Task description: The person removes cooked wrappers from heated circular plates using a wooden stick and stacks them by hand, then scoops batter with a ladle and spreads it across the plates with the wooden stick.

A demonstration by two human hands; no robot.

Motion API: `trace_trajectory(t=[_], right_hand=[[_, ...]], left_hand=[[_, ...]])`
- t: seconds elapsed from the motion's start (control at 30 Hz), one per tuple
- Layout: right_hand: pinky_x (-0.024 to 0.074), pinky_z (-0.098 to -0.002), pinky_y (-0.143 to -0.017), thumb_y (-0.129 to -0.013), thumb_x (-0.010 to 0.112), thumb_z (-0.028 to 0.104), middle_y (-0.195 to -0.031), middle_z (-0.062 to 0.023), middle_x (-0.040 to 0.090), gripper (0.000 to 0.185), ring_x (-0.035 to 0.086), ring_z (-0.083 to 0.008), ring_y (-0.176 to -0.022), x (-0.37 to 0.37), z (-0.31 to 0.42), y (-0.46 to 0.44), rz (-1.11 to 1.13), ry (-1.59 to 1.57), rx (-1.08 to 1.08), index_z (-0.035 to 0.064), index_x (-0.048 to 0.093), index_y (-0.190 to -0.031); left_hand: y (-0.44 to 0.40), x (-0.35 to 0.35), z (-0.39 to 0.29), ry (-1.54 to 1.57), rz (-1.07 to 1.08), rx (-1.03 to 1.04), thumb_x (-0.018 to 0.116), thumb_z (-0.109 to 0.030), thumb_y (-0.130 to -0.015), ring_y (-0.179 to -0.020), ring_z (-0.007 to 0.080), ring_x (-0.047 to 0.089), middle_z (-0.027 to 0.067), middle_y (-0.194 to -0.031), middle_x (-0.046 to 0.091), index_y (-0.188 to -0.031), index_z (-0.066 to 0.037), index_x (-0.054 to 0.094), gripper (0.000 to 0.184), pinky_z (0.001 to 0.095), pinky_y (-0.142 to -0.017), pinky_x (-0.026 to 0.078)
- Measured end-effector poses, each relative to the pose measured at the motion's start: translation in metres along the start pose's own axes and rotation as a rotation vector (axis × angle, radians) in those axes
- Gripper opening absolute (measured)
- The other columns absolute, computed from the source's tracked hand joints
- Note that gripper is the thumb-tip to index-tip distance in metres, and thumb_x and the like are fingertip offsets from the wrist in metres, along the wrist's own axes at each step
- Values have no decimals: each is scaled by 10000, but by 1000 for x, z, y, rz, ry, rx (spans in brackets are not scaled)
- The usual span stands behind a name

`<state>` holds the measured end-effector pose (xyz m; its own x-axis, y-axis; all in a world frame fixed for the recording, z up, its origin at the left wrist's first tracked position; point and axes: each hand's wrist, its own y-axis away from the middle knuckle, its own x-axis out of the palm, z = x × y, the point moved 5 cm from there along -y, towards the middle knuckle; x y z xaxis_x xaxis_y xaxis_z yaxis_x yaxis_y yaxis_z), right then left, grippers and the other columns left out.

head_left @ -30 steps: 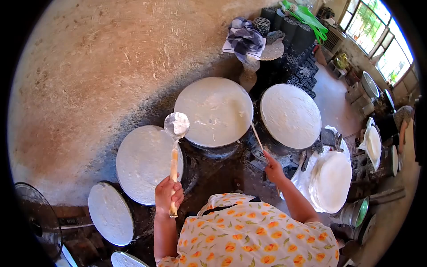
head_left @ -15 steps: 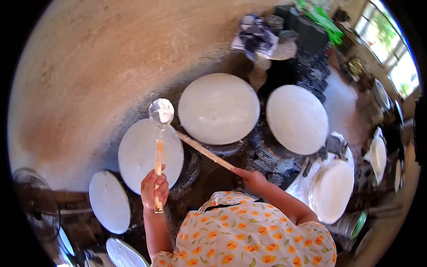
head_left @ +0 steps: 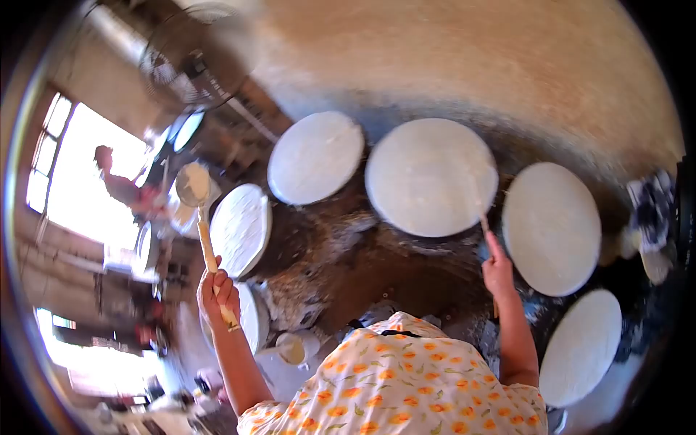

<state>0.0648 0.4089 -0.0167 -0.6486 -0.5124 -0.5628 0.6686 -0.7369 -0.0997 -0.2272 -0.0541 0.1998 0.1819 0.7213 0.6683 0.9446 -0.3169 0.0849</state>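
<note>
Tan wall [head_left: 464, 54], sooty along its foot; round white tops stand in a curve before it over dark, grimy ground [head_left: 391, 286]. Left hand [head_left: 218, 296] raised, fingers wrapped round the wooden handle of a ladle [head_left: 205, 235], butt end jutting below the fist. Ladle bowl up and away from the body, pale matter in it, seen against a bright, blurred part of the room. Nearest round to that hand: a left-hand top [head_left: 241, 230], its surface ridged. Right hand [head_left: 498, 272] well apart, low, curled on a thin stick [head_left: 485, 223], one finger laid out along it; pinch between thumb and fingers cannot be made out. Stick's far end lies over the right part of the large middle top [head_left: 428, 177]; contact uncertain. Just right of this hand, another pale top [head_left: 551, 228]. Container with cream-coloured contents [head_left: 293, 349] below and right of the left hand. Far left, another person [head_left: 122, 188] by a glaring window [head_left: 90, 192]; fan [head_left: 190, 61] at upper left; bundled cloth [head_left: 652, 210] at far right.
</note>
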Motion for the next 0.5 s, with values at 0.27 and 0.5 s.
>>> trace_trajectory(t=[0.27, 0.5], right_hand=[[479, -481, -662, -778, 514, -27, -784, -256, 585, 798, 594, -405, -701, 73, 42, 29, 257, 613, 102, 200, 173, -1463], [485, -421, -842, -713, 438, -96, -1195, -233, 550, 697, 571, -404, -1022, 128, 120, 113, 301, 179, -28, 97, 373, -1380]], left_hand=[[39, -279, -53, 4, -558, 446, 448, -123, -901, -520, 142, 461, 49, -706, 468, -906, -8, 458, 115, 268, -411, 387], [52, -490, 12, 300, -1036, 205, 469, -148, -882, -562, 190, 525, 90, -731, 515, -898, -29, 431, 126, 282, -462, 489]])
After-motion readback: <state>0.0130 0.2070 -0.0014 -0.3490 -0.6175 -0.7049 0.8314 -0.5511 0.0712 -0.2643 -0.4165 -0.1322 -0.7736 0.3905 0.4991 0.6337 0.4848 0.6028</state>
